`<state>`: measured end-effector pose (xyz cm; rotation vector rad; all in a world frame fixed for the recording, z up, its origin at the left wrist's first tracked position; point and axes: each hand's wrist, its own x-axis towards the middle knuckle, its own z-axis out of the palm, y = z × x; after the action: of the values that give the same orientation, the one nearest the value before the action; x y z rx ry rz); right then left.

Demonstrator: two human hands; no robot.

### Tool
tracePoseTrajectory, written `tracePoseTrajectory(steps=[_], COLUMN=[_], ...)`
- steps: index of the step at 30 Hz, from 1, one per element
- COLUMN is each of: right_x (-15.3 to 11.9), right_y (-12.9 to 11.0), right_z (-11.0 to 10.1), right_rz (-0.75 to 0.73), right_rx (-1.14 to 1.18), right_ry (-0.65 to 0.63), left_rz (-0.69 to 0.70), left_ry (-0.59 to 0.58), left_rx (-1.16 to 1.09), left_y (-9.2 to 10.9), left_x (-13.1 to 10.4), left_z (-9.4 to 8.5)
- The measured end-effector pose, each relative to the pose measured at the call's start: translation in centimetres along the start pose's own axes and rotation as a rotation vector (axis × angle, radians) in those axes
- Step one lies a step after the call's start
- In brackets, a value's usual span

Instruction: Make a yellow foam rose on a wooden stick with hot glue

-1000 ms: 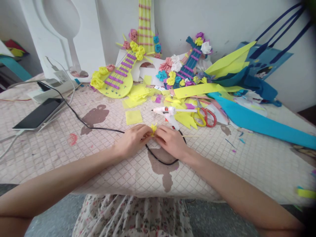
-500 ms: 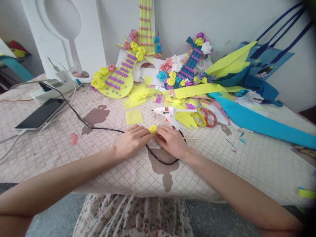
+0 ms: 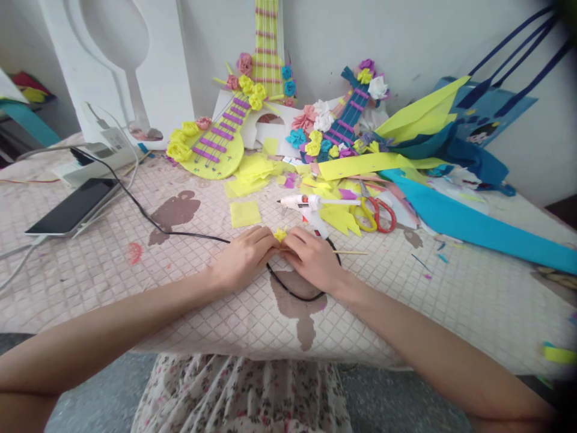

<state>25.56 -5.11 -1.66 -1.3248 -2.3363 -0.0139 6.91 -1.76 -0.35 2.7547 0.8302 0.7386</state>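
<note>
Between my fingertips is a small piece of crumpled yellow paper (image 3: 280,234), pinched from both sides. My left hand (image 3: 247,255) closes on it from the left, palm down. From the right, my right hand (image 3: 314,257) grips the same paper, and a thin wooden stick (image 3: 354,252) sticks out past that hand. Whether the stick is held in the fingers or lies under them is hidden. A white glue gun (image 3: 301,203) lies just beyond my hands, its black cord (image 3: 293,294) looping beneath them. A flat yellow paper square (image 3: 245,214) rests beyond my left hand.
Scissors (image 3: 376,215) with red and yellow handles lie among yellow paper scraps (image 3: 252,174). Behind stand paper guitars with flowers (image 3: 216,144). A blue paper strip (image 3: 478,222) crosses the right side. At left are a phone (image 3: 72,207) and a power strip (image 3: 97,165).
My fingers have shifted slightly around the yellow paper, and less of it shows, with pointed edges now upward. Other things on the table stay put.
</note>
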Motion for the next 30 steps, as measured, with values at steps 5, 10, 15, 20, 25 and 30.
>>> tracePoseTrajectory(steps=[5, 10, 15, 20, 25, 30], right_x=[-0.08, -0.06, -0.04, -0.09, -0.2, -0.22], right_y=[0.22, 0.24, 0.18, 0.19, 0.21, 0.2], right_z=[0.15, 0.01, -0.16, -0.08, 0.22, 0.28], right_rz=[-0.037, -0.036, -0.043, -0.057, -0.02, -0.019], right_rx=[-0.009, -0.002, 0.003, -0.02, 0.018, 0.028], right_ry=[-0.011, -0.031, -0.049, -0.054, -0.001, 0.022], left_rz=[-0.008, -0.024, -0.012, 0.03, 0.055, 0.063], left_ry=[-0.033, -0.027, -0.015, -0.027, -0.057, -0.07], left_rx=[0.013, -0.114, -0.06, 0.052, 0.115, 0.142], left_y=[-0.12, -0.63, -0.62, -0.53, -0.51, -0.48], left_x=[0.11, 0.1, -0.05, -0.07, -0.09, -0.17], left_z=[-0.11, -0.13, -0.04, -0.02, -0.1, -0.08])
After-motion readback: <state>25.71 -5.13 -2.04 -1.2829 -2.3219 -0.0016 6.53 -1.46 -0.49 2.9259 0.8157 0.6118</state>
